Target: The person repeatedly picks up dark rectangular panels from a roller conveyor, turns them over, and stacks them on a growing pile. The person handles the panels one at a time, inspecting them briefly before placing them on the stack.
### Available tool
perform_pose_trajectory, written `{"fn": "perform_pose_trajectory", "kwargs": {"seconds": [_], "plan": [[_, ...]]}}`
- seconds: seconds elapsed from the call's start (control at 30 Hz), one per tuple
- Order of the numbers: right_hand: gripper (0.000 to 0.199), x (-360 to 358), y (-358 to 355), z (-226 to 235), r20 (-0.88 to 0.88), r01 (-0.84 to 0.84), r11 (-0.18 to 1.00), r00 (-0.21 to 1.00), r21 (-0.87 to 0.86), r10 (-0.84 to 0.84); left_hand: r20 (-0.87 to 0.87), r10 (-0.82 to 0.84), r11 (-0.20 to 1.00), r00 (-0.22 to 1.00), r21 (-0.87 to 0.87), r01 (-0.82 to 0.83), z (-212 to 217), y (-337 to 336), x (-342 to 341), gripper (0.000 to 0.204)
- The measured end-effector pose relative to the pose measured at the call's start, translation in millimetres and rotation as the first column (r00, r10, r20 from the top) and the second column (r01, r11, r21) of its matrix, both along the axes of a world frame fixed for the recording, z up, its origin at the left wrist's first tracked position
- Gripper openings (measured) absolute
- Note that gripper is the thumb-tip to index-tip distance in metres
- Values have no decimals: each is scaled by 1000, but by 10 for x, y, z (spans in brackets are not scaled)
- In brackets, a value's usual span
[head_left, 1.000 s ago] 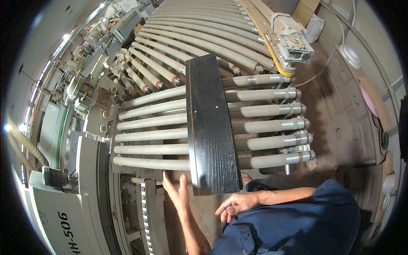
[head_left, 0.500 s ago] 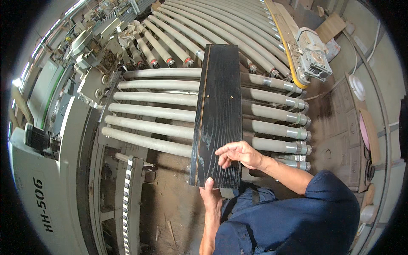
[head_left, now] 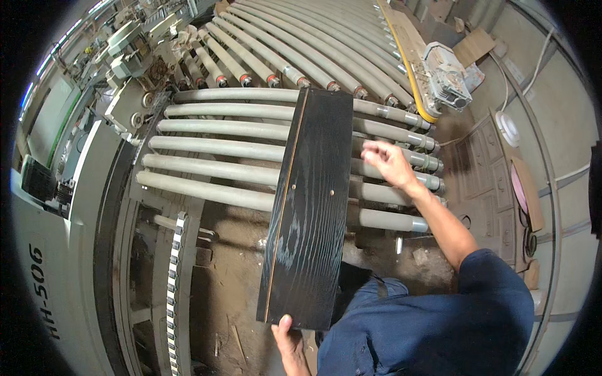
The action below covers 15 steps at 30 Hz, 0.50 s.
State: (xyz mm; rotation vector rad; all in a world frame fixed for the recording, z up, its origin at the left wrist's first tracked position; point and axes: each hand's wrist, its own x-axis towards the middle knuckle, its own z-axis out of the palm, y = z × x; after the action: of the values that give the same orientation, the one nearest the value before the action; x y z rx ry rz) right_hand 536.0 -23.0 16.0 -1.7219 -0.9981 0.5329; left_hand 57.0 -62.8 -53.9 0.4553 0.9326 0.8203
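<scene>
A long black wood-grain board (head_left: 307,219) lies lengthwise ahead of me, with a thin tan line along its left side and two small brass-coloured dots near its middle. Its far part rests over the grey rollers (head_left: 219,147). My left hand (head_left: 288,341) grips the near end, thumb on top and the other fingers hidden beneath. Off the board's right edge, my right hand (head_left: 389,164) hovers above the rollers with loosely bent fingers, slightly blurred, holding nothing.
More rollers (head_left: 307,44) fan out beyond, beside a yellow-edged rail (head_left: 404,62) with a motor unit (head_left: 448,75). On the left stands a large pale machine (head_left: 47,263) and a black-and-white toothed strip (head_left: 174,282). Carved panels (head_left: 480,188) lean on the right.
The board has come nearer to me and slightly left, with my left hand on its near end. My right hand has lifted off the board and moved right and farther away.
</scene>
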Motion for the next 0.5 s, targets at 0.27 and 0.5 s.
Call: {"fn": "perform_pose_trajectory", "kwargs": {"seconds": [0.27, 0.5], "plan": [[85, 506, 1192, -42, 515, 42, 886, 826, -462, 229, -26, 383, 900, 923, -215, -379, -156, -307, -1043, 57], [84, 495, 1408, 23, -373, -487, 603, 873, -632, 315, 70, 427, 889, 902, -215, -404, -250, -336, -1291, 60]]}}
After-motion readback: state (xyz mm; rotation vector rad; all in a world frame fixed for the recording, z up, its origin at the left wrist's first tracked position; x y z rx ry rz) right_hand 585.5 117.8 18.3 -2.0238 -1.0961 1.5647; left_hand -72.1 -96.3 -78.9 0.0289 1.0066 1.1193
